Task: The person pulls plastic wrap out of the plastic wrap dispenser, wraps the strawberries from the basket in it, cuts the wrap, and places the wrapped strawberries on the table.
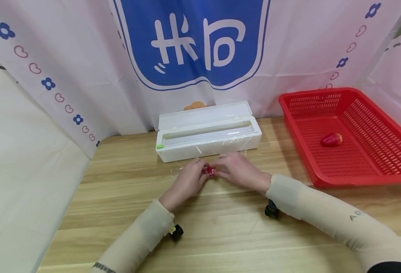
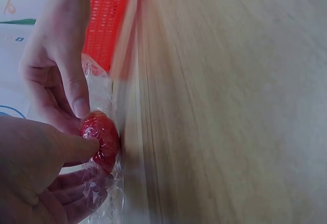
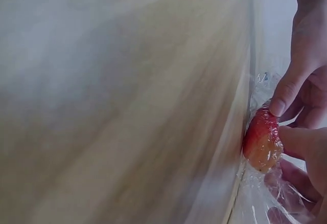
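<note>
A small red fruit (image 1: 209,171), yellowish at one end, lies at the wooden tabletop under clear cling film (image 3: 255,198). My left hand (image 1: 186,180) grips it from the left, its thumb pressed on the red skin in the left wrist view. From the other side my right hand (image 1: 239,170) pinches the wrapped fruit (image 3: 263,137) near its yellowish end. Film bunches around the fingers of both hands. Just behind them stands a long white cling film dispenser box (image 1: 208,149) with its lid raised. The underside of the fruit is hidden.
To the right sits a red plastic basket (image 1: 318,181) with another red fruit (image 1: 331,139) in it. A printed white and blue curtain (image 1: 200,81) hangs behind the table (image 1: 220,235). Some film clings to the front of the dispenser box.
</note>
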`<act>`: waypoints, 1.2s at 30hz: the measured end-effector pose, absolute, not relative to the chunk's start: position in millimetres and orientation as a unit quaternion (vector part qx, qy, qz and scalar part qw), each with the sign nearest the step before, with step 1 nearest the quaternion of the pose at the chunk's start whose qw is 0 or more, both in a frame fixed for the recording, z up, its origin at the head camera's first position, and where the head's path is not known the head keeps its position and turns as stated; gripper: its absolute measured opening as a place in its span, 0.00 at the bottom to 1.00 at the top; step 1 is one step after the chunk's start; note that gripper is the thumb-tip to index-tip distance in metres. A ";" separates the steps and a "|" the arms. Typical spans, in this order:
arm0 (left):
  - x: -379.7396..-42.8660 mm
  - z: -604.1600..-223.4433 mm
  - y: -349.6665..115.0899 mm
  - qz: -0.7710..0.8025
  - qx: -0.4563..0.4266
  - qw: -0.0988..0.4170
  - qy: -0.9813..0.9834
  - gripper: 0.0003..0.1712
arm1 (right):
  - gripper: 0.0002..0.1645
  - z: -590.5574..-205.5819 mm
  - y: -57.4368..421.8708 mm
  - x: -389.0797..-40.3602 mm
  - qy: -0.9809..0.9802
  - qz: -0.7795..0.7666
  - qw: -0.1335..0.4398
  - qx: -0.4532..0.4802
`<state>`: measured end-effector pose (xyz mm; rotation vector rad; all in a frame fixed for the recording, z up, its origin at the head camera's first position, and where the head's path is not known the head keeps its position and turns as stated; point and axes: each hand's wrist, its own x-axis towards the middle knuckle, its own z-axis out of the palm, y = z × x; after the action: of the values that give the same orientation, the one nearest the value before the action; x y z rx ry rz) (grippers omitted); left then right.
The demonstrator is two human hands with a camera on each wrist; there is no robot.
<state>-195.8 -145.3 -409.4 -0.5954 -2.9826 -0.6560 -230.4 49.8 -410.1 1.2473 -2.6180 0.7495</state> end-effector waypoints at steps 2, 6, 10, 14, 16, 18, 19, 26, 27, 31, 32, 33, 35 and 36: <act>-195.7 -408.9 -147.3 -0.208 -0.193 0.021 -0.959 0.16 | 0.15 -409.8 47.5 -231.1 -0.875 0.248 0.070 0.410; -192.8 -404.0 -152.5 -0.212 -0.192 0.029 -0.958 0.18 | 0.14 -410.0 44.4 -231.6 -0.878 0.245 0.069 0.405; -189.2 -394.6 -162.9 -0.228 -0.190 0.051 -0.953 0.18 | 0.13 -410.8 45.4 -231.4 -0.881 0.239 0.075 0.401; -186.5 -382.3 -183.1 -0.239 -0.186 0.102 -0.948 0.17 | 0.13 -410.3 45.6 -230.5 -0.882 0.234 0.078 0.401; -185.9 -376.4 -195.0 -0.236 -0.183 0.134 -0.945 0.18 | 0.13 -409.9 45.5 -230.2 -0.882 0.234 0.076 0.401; -185.9 -371.8 -206.5 -0.228 -0.175 0.162 -0.944 0.19 | 0.13 -409.6 45.4 -230.1 -0.883 0.234 0.074 0.401; -186.1 -370.1 -211.8 -0.224 -0.169 0.173 -0.944 0.19 | 0.13 -409.3 45.3 -230.1 -0.882 0.234 0.073 0.402; -187.1 -368.6 -233.1 -0.175 -0.107 0.173 -0.963 0.24 | 0.13 -408.0 46.1 -231.5 -0.878 0.241 0.071 0.407; -187.1 -369.2 -234.2 -0.168 -0.103 0.169 -0.966 0.25 | 0.13 -407.9 46.2 -231.7 -0.878 0.241 0.071 0.408; -188.6 -373.7 -237.0 -0.157 -0.097 0.157 -0.970 0.27 | 0.12 -407.5 45.8 -232.3 -0.875 0.241 0.075 0.412; -189.5 -375.4 -237.7 -0.155 -0.096 0.156 -0.971 0.27 | 0.12 -407.6 45.7 -232.5 -0.875 0.240 0.076 0.414; -190.2 -376.9 -238.4 -0.154 -0.093 0.154 -0.972 0.28 | 0.12 -407.8 45.7 -232.7 -0.874 0.239 0.077 0.415; -191.8 -379.9 -239.6 -0.151 -0.088 0.151 -0.973 0.29 | 0.12 -407.9 45.4 -233.0 -0.874 0.236 0.079 0.418; -192.4 -381.1 -240.1 -0.149 -0.086 0.151 -0.974 0.29 | 0.12 -407.9 45.2 -233.1 -0.873 0.235 0.079 0.419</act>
<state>-192.4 -240.1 -381.1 -0.2468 -2.7958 -0.4272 -233.1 45.2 -407.9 1.2540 -2.6129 0.7044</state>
